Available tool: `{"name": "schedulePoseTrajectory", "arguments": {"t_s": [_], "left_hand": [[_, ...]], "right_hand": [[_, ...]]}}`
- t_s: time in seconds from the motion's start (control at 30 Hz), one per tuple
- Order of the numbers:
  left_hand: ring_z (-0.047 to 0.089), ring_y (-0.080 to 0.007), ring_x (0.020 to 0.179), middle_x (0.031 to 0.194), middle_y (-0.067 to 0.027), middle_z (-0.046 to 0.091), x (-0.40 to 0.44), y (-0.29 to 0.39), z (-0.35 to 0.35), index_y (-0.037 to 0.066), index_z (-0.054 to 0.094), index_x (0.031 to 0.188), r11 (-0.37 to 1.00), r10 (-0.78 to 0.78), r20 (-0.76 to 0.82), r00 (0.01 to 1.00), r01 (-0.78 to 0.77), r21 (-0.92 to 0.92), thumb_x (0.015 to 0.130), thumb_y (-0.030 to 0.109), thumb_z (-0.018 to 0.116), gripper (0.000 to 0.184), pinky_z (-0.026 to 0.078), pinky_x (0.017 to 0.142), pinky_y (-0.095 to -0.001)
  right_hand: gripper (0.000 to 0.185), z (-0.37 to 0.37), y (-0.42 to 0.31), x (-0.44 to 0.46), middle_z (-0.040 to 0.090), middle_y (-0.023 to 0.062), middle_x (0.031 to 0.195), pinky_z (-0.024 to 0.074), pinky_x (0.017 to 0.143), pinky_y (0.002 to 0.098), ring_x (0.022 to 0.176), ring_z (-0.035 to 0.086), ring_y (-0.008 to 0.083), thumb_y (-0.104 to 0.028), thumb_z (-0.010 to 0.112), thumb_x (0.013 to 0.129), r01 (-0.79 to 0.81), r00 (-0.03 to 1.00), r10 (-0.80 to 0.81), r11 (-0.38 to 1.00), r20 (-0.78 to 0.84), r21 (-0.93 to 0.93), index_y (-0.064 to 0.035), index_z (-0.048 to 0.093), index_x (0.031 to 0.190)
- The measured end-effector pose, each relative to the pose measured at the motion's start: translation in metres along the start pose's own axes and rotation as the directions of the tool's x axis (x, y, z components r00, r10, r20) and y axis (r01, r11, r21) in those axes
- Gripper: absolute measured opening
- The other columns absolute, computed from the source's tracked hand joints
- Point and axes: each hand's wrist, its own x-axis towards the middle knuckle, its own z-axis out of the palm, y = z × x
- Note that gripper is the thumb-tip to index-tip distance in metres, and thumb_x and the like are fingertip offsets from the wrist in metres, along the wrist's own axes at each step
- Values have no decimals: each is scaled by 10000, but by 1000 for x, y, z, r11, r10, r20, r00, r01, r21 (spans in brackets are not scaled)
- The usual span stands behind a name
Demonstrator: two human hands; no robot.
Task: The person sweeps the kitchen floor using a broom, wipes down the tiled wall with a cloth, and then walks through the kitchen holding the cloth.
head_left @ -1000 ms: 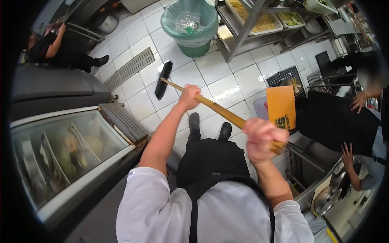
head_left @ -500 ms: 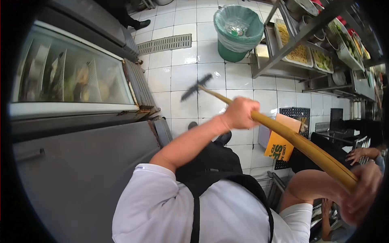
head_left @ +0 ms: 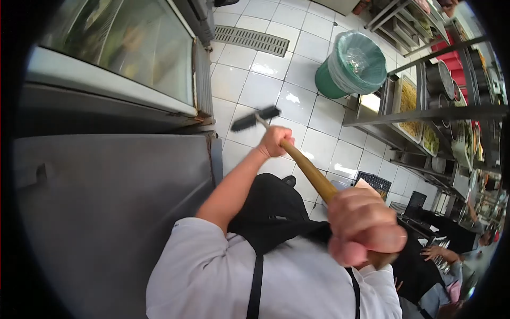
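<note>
A broom with a wooden handle (head_left: 312,171) and a black bristle head (head_left: 256,118) runs diagonally before me. My left hand (head_left: 276,141) is closed around the lower part of the handle, not far from the head. Higher up, close to the camera, my right hand (head_left: 364,220) wraps the upper end of the handle; it looks large and slightly blurred. The bristle head is at the white tiled floor (head_left: 289,101), between the fridge side and the green bin; whether it touches the tiles I cannot tell.
A green bin (head_left: 330,80) lined with a bag stands ahead. Metal shelving (head_left: 425,114) with trays of noodles (head_left: 408,101) is at right. A glass-door fridge (head_left: 122,42) and grey cabinet (head_left: 117,170) line the left. A floor drain (head_left: 252,41) lies ahead. Co-workers, one hand (head_left: 436,252) visible, are at right.
My right hand has come inward and closer to the camera with the handle's upper end. My left hand has moved left and down the handle. The view has turned, shifting bin and shelves rightward.
</note>
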Motion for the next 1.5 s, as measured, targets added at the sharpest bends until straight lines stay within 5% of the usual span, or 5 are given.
{"name": "schedulePoseTrajectory", "arguments": {"t_s": [0.37, 0.6, 0.93, 1.33, 1.5], "left_hand": [[574, -366, 750, 728, -156, 597, 58, -135, -98, 51, 481, 639, 925, -64, -197, 978, 133, 356, 773, 281, 761, 386, 480, 724, -426], [511, -356, 571, 548, -139, 509, 52, -13, -89, 61, 450, 572, 960, 41, -319, 947, 52, 276, 743, 204, 737, 363, 425, 568, -451], [519, -367, 617, 639, -144, 520, -28, -61, -73, 45, 455, 612, 957, -2, -477, 879, 141, 255, 691, 47, 630, 192, 428, 567, -461], [559, -357, 702, 697, -138, 581, 48, -61, -91, 54, 475, 596, 900, -262, -434, 862, 381, 212, 837, 321, 721, 436, 417, 973, -475], [484, -363, 512, 516, -139, 473, 36, 14, -15, 59, 429, 521, 978, -99, -291, 952, 147, 147, 834, 244, 720, 466, 427, 613, -449]], "right_hand": [[256, 58, 137, -31, 501, 82, 635, 433, 519, 367, 527, 495, 253, -48, 677, 853, 59, 997, -50, 982, 55, -177, -39, 440, 757], [392, 28, 44, 28, 542, 36, 644, 496, 518, 333, 534, 562, 222, -299, 785, 793, 90, 977, -98, 995, 189, 52, -63, 482, 713], [373, 75, 77, -5, 428, 40, 554, 290, 403, 325, 427, 417, 221, 4, 729, 744, 55, 947, -121, 974, 299, 220, -83, 401, 589], [252, 33, 99, -2, 465, 74, 574, 460, 556, 393, 505, 486, 265, -13, 645, 787, -19, 999, 21, 999, 43, -50, -42, 446, 635], [406, -5, 3, 9, 473, 26, 529, 498, 536, 384, 466, 509, 230, -224, 742, 839, -104, 990, 104, 995, -94, 8, -55, 442, 623]]}}
